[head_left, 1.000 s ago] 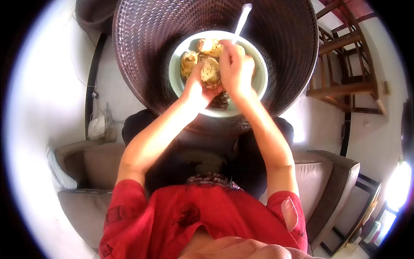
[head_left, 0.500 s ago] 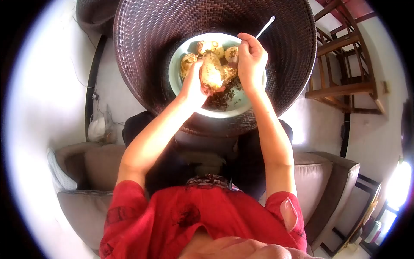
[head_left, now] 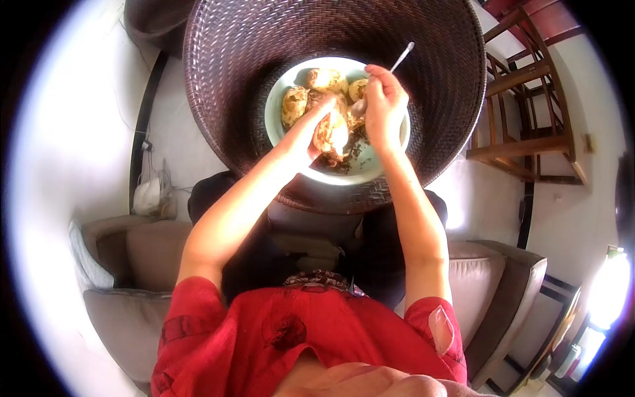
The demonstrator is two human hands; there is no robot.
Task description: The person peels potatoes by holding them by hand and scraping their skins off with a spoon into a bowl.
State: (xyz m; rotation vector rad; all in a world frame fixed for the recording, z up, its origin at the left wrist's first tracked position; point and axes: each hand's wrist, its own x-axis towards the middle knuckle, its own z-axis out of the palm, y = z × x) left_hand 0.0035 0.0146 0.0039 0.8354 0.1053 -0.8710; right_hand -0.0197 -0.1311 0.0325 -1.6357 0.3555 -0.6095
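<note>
Over the near left part of a pale green bowl [head_left: 272, 109], my left hand [head_left: 303, 137] grips a yellowish potato [head_left: 331, 134] with brown patches. My right hand [head_left: 385, 109] is closed around a metal spoon [head_left: 402, 57]; its handle sticks out at the upper right and its bowl end lies close to the potato. Several more patchy potatoes [head_left: 294, 106] rest in the back and left of the bowl. Dark brown scraps [head_left: 357, 151] are scattered on the bowl's bottom, below and between my hands.
The bowl sits in a large dark woven basket [head_left: 225, 79] in front of my knees. A brown sofa [head_left: 132, 255] is behind me on both sides. A wooden chair [head_left: 522, 147] stands at the right. A white bag [head_left: 149, 196] with cables lies at the left.
The spoon moved out to the right with my right hand, then dipped slightly back toward the potato. The potato in my left hand has turned and now sits a little lower, showing a browner side.
</note>
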